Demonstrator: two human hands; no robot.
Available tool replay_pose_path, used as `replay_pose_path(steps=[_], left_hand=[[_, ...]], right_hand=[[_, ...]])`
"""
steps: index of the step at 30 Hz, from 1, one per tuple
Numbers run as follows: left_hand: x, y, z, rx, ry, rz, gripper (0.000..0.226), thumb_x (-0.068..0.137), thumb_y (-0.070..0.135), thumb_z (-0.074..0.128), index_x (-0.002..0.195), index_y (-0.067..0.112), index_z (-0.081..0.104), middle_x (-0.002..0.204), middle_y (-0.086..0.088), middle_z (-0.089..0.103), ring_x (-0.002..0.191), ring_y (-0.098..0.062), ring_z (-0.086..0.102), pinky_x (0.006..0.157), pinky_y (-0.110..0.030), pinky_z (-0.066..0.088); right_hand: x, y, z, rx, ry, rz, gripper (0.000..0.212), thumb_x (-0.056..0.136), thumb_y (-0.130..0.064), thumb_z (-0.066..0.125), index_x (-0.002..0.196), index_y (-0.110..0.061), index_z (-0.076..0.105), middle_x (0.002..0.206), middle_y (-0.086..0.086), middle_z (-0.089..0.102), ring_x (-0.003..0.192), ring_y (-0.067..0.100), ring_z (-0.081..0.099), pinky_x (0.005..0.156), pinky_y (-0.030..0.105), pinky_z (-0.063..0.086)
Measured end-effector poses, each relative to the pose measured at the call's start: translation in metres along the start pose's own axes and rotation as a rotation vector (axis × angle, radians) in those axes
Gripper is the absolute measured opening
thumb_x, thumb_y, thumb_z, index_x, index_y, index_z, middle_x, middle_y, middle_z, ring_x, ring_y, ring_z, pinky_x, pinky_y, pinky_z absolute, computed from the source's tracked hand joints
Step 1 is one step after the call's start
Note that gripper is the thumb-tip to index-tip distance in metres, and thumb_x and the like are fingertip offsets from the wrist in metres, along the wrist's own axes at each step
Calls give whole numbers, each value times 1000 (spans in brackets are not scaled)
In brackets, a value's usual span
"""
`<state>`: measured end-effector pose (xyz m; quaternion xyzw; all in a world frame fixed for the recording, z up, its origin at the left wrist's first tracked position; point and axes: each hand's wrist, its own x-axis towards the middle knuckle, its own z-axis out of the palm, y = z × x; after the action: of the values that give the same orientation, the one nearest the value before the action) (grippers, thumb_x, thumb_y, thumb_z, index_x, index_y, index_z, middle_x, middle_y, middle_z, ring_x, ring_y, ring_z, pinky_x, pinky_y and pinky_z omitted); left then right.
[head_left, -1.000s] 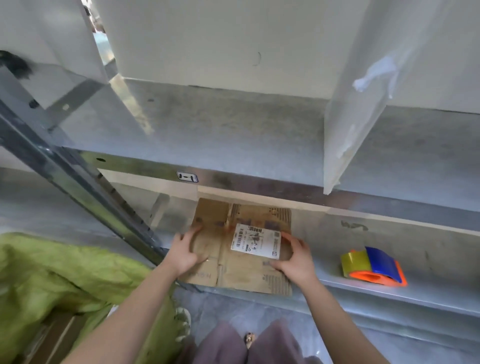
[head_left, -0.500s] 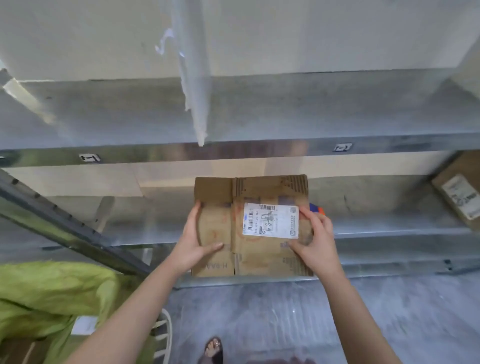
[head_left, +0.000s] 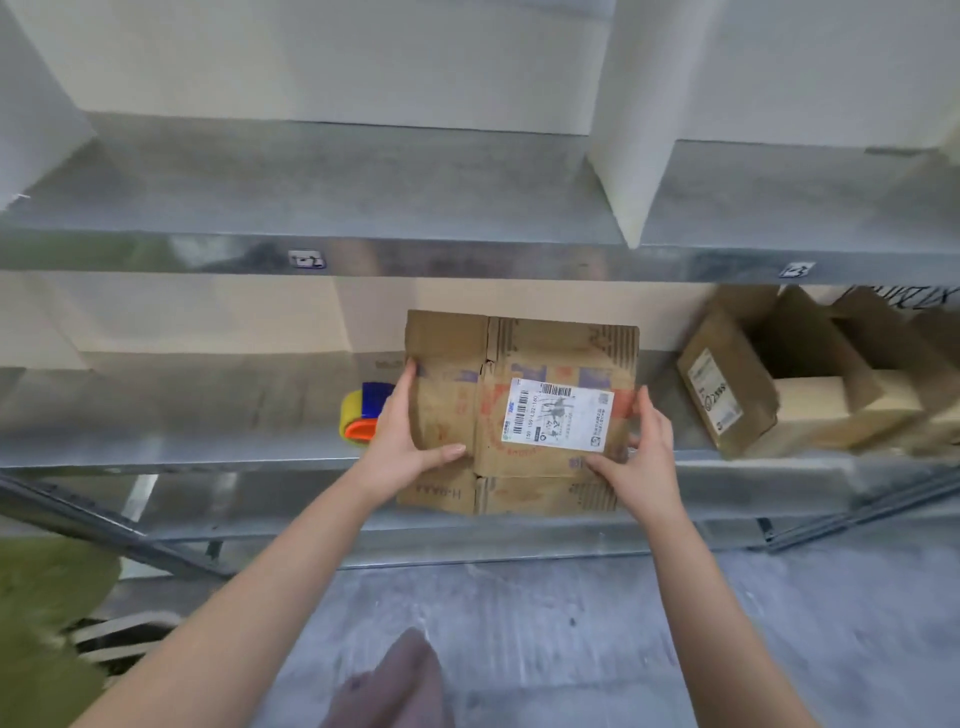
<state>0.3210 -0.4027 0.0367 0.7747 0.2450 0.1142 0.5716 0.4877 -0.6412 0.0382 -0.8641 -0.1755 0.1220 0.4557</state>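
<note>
Two hands: left hand (head_left: 410, 441) clasps the cardboard box (head_left: 519, 358) at its left edge, thumb across the front; right hand (head_left: 644, 457) clasps the lower right corner, thumb on the front
Why so: a grip on both sides likely keeps the box level and its label (head_left: 558, 418) facing up
Box position: held before the front edge of the middle shelf (head_left: 208, 452); touching it or not, cannot tell
Box contents: flaps closed, nothing shows
Shelf holds: tape dispenser (head_left: 358, 415) behind the left hand; opened cartons (head_left: 727, 395) at right, insides dark
</note>
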Motion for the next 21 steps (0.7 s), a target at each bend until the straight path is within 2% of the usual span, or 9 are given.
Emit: replay_pose_path(steps=[2,6,9,11,13,16,19,21], left_hand=[[12,10,21,32,2,-6,124,67,37,86,151,41,-5,150,17,13,136,-2,17,115,-32,20],[48,28,54,52,-35,-42,124,64,42,86,150,42,-3,151,5,16,138,-13,24,117,-40,24],[70,41,79,10,-92,20,100,72,36,83,143,40,12,142,13,34,129,-5,36,114,-33,30],[79,48,95,43,-100,34,86,81,33,75,136,48,10,134,14,43,125,-7,44,107,-30,38],[85,52,106,103,-79,56,85,84,35,71,136,54,6,136,11,46,126,-12,47,104,-31,42],[87,51,113,163,-12,79,92,83,38,72,140,56,2,148,5,37,132,-13,41,109,-37,37],[84,51,118,251,80,162,92,82,39,72,148,40,7,155,7,18,140,-11,26,114,-34,26],[82,50,120,300,113,200,91,83,39,71,149,38,10,157,11,10,142,-9,18,115,-35,22]], right_hand=[[13,9,-14,10,-3,26,114,68,-3,85,156,-20,15,144,1,28,122,16,46,109,38,40],[43,20,-35,73,34,25,105,66,-1,85,150,-23,26,141,-1,34,117,14,44,105,33,40],[66,27,-39,122,24,5,90,69,0,83,136,-30,31,134,-8,43,120,11,47,108,40,43],[75,34,-38,115,3,-23,84,72,-2,81,124,-45,30,128,-12,48,121,10,50,107,44,44],[79,40,-39,113,-12,-26,81,74,-7,81,120,-48,29,121,-18,51,120,10,52,106,46,45],[87,45,-49,166,-45,-10,79,77,-18,81,129,-43,28,123,-18,51,118,12,52,106,47,43],[99,43,-63,142,-76,-97,85,78,-40,78,142,-48,23,147,-9,38,135,16,40,109,43,38],[108,39,-70,123,-128,-138,83,79,-45,75,144,-49,23,152,-9,33,139,13,33,111,39,34]])
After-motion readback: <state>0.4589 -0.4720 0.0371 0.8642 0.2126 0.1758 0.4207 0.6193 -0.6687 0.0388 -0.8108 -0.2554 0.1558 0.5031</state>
